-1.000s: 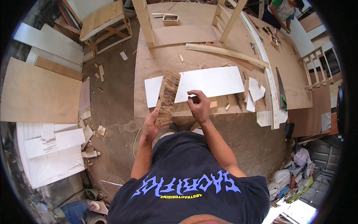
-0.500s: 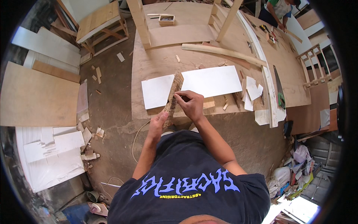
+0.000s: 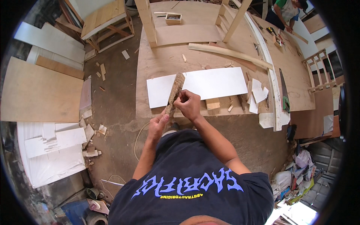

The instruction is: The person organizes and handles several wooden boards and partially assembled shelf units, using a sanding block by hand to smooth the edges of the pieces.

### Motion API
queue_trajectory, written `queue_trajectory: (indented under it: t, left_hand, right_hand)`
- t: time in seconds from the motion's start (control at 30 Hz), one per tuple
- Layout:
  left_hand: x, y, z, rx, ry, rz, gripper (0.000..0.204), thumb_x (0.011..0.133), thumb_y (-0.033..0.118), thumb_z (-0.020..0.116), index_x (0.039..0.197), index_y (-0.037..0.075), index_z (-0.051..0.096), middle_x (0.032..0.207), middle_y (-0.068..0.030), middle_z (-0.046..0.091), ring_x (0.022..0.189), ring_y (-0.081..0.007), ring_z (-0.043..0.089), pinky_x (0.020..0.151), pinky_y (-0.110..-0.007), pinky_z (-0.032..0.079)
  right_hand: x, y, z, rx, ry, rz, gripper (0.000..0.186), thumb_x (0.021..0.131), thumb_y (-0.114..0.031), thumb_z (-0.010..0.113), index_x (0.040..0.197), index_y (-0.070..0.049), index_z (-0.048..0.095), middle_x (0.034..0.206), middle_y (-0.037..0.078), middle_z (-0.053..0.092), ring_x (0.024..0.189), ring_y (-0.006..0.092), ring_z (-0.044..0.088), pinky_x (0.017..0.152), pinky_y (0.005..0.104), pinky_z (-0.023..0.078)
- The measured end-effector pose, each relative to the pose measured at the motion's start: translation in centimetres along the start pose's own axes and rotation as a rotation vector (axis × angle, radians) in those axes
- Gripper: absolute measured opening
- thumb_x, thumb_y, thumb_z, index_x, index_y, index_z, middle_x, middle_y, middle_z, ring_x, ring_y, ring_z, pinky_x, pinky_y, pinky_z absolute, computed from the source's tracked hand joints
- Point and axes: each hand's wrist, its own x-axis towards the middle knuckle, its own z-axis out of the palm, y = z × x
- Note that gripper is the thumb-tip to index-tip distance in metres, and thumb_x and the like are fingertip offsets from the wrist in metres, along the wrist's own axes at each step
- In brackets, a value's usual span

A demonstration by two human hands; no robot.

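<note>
My left hand [image 3: 157, 126] is closed round the near end of a narrow strip of board [image 3: 176, 89] with a rough, mottled brown edge. The strip tilts up and away from me, over the near edge of the worktable. My right hand [image 3: 190, 105] is pinched against the strip's right side, partway along it; whatever its fingertips hold, if anything, is too small to make out. Beyond and beneath the strip a long white panel [image 3: 219, 83] lies flat on the plywood tabletop [image 3: 165, 62]. A small wood block [image 3: 212, 104] sits by the panel's near edge.
A wooden frame [image 3: 147, 26] stands on the tabletop, near a small box [image 3: 173, 19] of hardware. A long wood strip [image 3: 228, 54], white offcuts [image 3: 257, 92] and a green-handled saw [image 3: 286, 103] lie rightward. A co-worker [image 3: 287, 15] stands far right. Boards [image 3: 41, 90] lean at left.
The view has shifted slightly, so the table sits a little farther right. My right fingers have curled in more tightly and moved slightly nearer along the strip. My left hand keeps its grip.
</note>
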Motion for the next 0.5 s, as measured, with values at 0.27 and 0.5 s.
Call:
queue_trajectory:
  t: [0.27, 0.5]
  left_hand:
    - [0.8, 0.6, -0.3, -0.205, -0.059, -0.03, 0.051, 0.102, 0.028, 0.059, 0.139, -0.008, 0.053, 0.124, -0.0137, 0.066, 0.109, -0.0223, 0.066, 0.095, -0.036, 0.054]
    - [1.6, -1.4, 0.9, 0.695, -0.005, 0.322, 0.073, 0.082, 0.029, 0.084, 0.143, 0.004, 0.054, 0.138, -0.02, 0.054, 0.129, -0.0314, 0.053, 0.112, -0.043, 0.041]
  right_hand:
    - [-1.4, 4.5, -1.2, 0.293, -0.044, 0.302, 0.025, 0.099, -0.018, 0.062, 0.086, 0.001, 0.071, 0.065, 0.003, 0.067, 0.057, 0.0086, 0.061, 0.054, 0.0257, 0.049]
    - [-2.5, 2.8, -4.6, 0.547, -0.022, 0.345, 0.056, 0.097, -0.026, 0.067, 0.142, 0.002, 0.046, 0.124, 0.018, 0.064, 0.105, 0.0232, 0.068, 0.08, 0.0342, 0.061]
